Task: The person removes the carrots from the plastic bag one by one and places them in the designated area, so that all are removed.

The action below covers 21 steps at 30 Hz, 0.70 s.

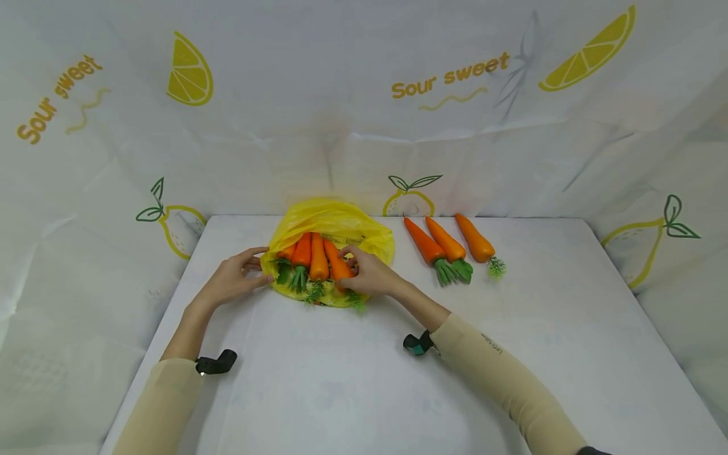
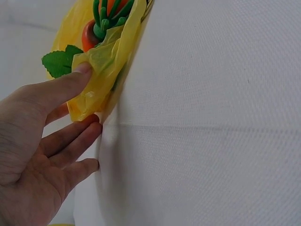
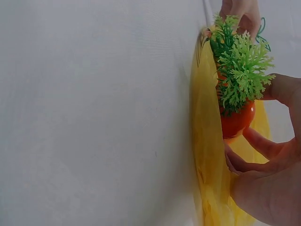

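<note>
A yellow plastic bag [image 1: 327, 215] lies on the table with its mouth toward me and several toy carrots [image 1: 303, 254] inside, green tops outward. My left hand [image 1: 232, 281] is at the bag's left edge; in the left wrist view the thumb and fingers pinch the yellow film [image 2: 96, 92], beside a green leaf [image 2: 59, 62]. At the mouth's right side, my right hand [image 1: 371, 273] grips the rightmost carrot [image 1: 334, 256] by its thick end. The right wrist view shows that orange end [image 3: 237, 123] between thumb and fingers, under feathery greens [image 3: 244, 70].
Right of the bag lie three more carrots: one with thick green stems [image 1: 422, 241], one with a leafy top [image 1: 447, 241] and one with a feathery sprig [image 1: 474, 239]. A white lemon-print sheet [image 1: 318, 145] rises behind the white table [image 1: 318, 379]. Both wrists carry black cameras.
</note>
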Each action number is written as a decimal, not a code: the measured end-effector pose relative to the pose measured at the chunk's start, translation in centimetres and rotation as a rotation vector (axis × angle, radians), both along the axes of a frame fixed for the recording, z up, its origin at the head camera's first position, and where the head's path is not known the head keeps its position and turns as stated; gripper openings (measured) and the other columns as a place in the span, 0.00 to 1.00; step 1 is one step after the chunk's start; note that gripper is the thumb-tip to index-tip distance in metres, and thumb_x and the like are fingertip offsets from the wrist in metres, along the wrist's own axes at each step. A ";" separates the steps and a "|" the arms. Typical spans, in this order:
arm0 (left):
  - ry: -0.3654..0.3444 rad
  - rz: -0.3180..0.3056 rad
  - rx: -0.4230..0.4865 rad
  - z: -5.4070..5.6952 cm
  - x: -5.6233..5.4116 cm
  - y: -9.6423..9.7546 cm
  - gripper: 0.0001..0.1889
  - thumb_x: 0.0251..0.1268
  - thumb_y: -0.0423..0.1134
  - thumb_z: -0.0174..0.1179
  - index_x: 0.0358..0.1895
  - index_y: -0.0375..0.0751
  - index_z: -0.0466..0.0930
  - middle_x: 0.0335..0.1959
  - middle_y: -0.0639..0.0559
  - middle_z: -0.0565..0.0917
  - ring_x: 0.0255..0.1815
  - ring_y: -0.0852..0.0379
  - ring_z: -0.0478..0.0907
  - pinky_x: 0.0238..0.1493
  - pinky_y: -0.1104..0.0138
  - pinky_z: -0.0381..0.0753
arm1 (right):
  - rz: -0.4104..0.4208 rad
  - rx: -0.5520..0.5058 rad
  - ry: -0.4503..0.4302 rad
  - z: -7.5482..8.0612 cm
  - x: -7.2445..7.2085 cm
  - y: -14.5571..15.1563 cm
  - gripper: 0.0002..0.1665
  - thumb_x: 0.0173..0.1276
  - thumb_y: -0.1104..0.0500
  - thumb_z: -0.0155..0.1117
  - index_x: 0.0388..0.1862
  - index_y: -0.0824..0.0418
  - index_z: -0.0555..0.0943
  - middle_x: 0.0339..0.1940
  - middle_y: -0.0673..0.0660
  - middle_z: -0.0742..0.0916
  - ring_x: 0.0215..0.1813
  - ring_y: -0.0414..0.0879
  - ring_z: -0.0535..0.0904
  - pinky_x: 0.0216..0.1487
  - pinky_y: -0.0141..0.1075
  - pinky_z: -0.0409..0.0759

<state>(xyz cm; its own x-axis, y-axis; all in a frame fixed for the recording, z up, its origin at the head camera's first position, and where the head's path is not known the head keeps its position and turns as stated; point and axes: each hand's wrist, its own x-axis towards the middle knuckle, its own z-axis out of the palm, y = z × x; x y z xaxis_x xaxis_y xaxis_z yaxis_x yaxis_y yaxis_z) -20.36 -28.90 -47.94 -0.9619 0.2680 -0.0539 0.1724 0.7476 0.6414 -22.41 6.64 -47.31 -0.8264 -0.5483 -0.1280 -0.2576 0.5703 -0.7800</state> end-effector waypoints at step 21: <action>0.007 -0.006 0.013 -0.2 0.0 0.0 0.39 0.72 0.44 0.73 0.81 0.38 0.68 0.64 0.30 0.87 0.66 0.33 0.85 0.76 0.35 0.75 | -0.010 -0.094 -0.088 1.6 0.4 2.1 0.33 0.74 0.55 0.67 0.76 0.57 0.74 0.71 0.66 0.82 0.70 0.62 0.83 0.66 0.50 0.89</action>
